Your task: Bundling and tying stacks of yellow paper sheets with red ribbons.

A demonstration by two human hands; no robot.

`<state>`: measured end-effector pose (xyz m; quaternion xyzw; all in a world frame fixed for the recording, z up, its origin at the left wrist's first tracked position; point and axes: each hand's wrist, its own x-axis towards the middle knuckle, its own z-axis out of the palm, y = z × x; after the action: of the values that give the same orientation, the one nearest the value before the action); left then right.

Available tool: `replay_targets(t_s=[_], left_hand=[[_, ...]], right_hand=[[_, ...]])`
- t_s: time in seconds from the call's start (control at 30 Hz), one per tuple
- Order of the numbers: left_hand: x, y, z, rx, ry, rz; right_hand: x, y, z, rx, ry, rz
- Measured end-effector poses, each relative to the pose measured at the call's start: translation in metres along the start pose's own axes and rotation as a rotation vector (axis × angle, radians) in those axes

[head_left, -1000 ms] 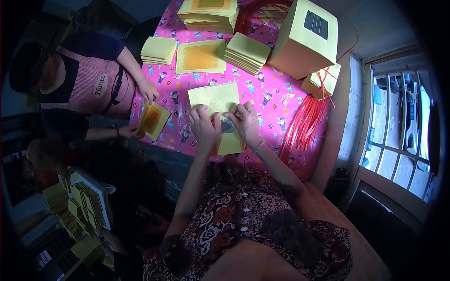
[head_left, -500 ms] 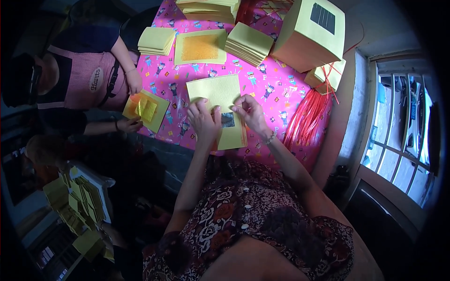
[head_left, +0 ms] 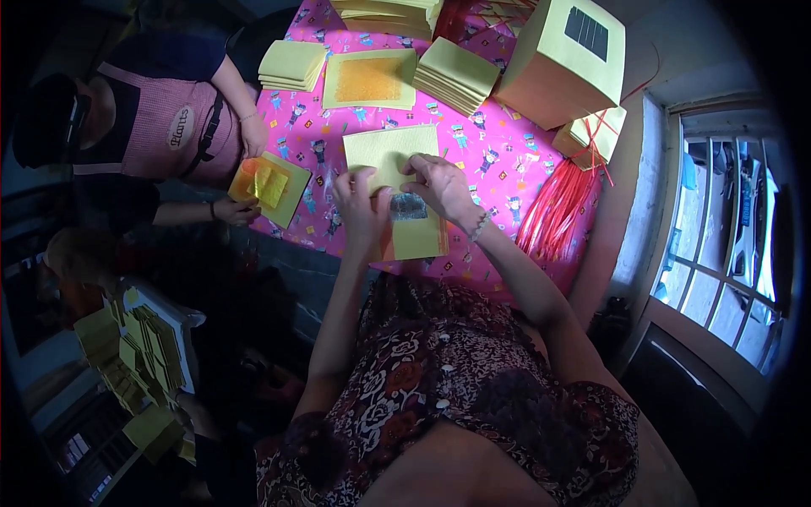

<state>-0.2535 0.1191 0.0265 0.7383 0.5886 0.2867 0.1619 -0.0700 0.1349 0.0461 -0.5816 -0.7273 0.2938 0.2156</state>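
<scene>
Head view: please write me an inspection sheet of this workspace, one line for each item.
Surface: table under a pink cloth with small printed figures.
Job's things: yellow paper sheet with a silver square on the piece below it.
Clutter: paper stacks, sheet with a gold square, large yellow box, tied bundle.
Hands: left hand and right hand both rest on the yellow sheets, fingers pinching the paper.
Cables: nothing seen; only red strings hanging over the table edge.
Surroundings: a second person at the left holding a folded sheet; window at the right.
</scene>
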Motion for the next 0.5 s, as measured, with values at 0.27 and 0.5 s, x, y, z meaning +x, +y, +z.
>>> replay_targets(t_s=[0.27, 0.5], left_hand=[[-0.006, -0.043, 0.009, -0.897, -0.008, -0.584], [-0.004, -0.048, 0.008, -0.904, -0.107, -0.654]], right_hand=[[0.003, -0.009, -0.006, 0.032, -0.097, 0.096], [0.001, -0.004, -0.008, 0.077, -0.064, 0.061]])
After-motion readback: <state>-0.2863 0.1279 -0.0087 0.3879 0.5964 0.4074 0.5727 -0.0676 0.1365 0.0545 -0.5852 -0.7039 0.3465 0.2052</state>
